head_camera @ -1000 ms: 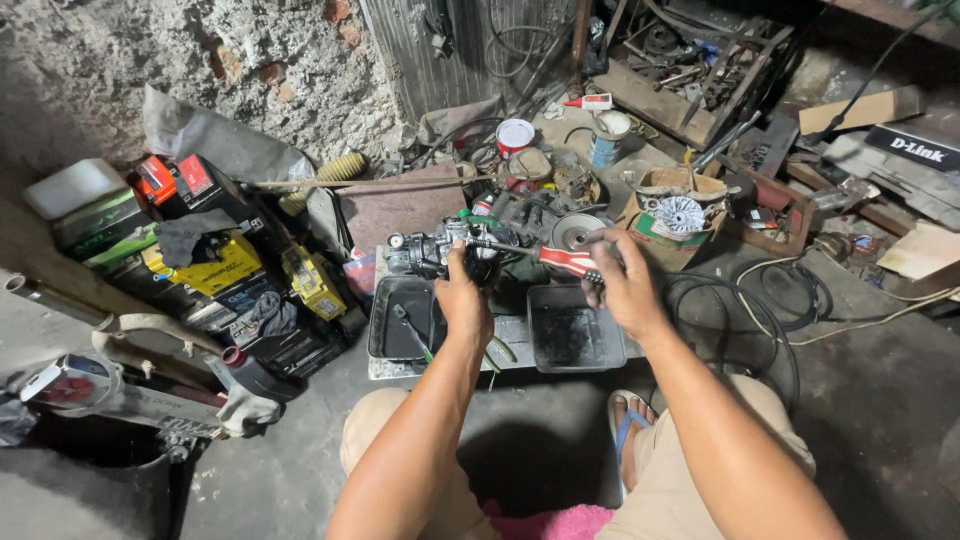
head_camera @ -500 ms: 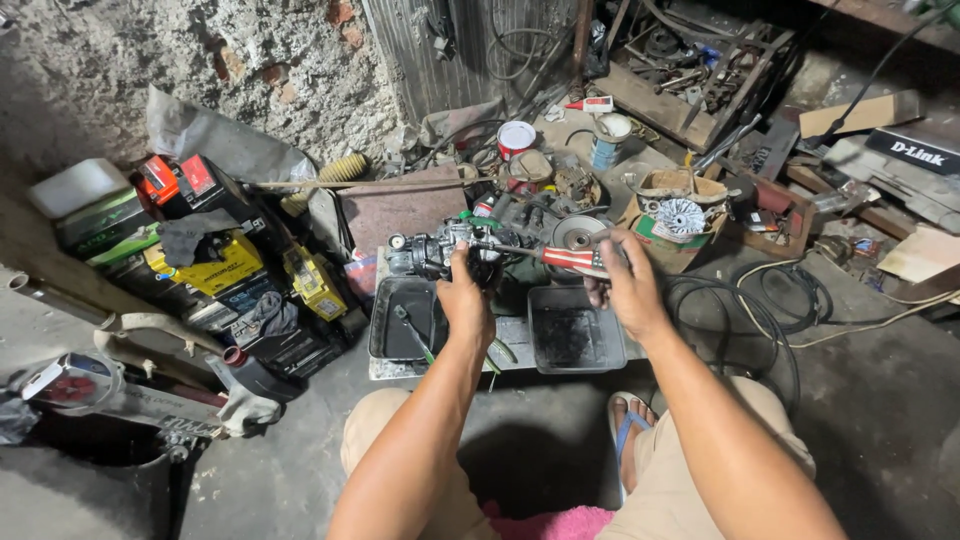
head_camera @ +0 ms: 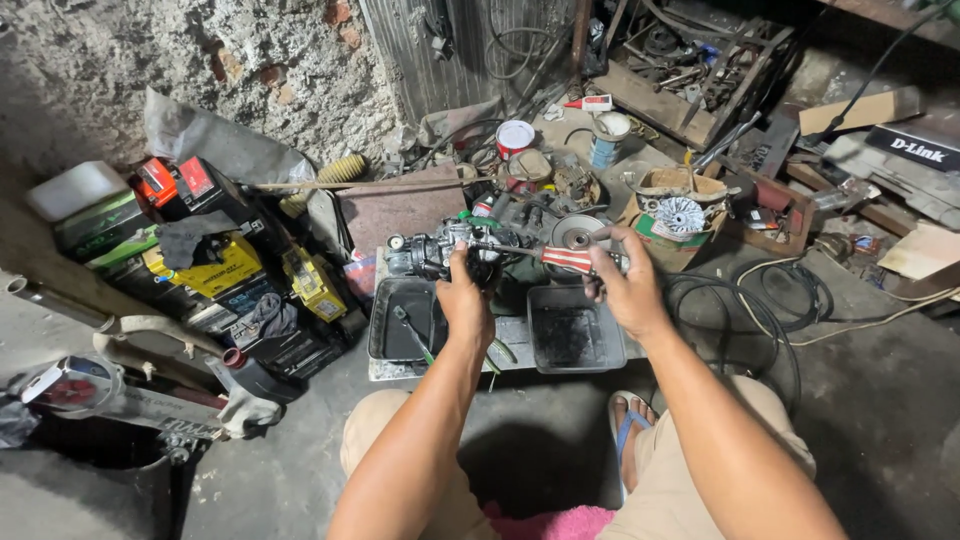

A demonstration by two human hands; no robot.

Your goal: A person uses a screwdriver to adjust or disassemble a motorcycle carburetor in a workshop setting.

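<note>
Both bare forearms reach forward; left hand [head_camera: 466, 298] and right hand [head_camera: 625, 287] raised, fingers curled in grips

**Grimy metal, dull plastic, rough masonry**

The carburetor [head_camera: 440, 252] is dull cast metal, greasy and dark. The screwdriver [head_camera: 560, 258] has a glossy striped plastic handle and a thin steel shaft. Two black trays [head_camera: 575, 335] look like matt, oil-stained plastic. The wall [head_camera: 200, 60] is rough, crumbling plaster; the floor [head_camera: 880, 420] is matt concrete
</note>
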